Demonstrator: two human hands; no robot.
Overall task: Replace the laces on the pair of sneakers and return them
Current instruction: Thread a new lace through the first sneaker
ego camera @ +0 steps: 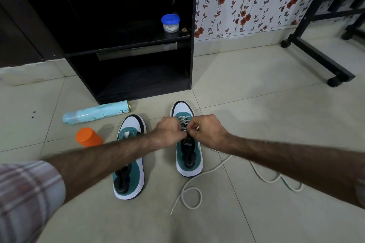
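**Sneaker pair, relacing under way**

Right sneaker [188,156]: on floor tiles [256,104], white lace [182,122] crossed through front eyelets. Left hand [169,131] and right hand [207,132] together over it, both pinching the lace. Left sneaker [129,163]: alongside, unlaced. Nearby: orange cup [88,137], spray can [96,114], both lying; black cabinet [126,45].

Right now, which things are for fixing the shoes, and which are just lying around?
For the job: right sneaker, left sneaker, white lace, left hand, right hand.

Just lying about: blue spray can, orange cup, blue-lidded tub.
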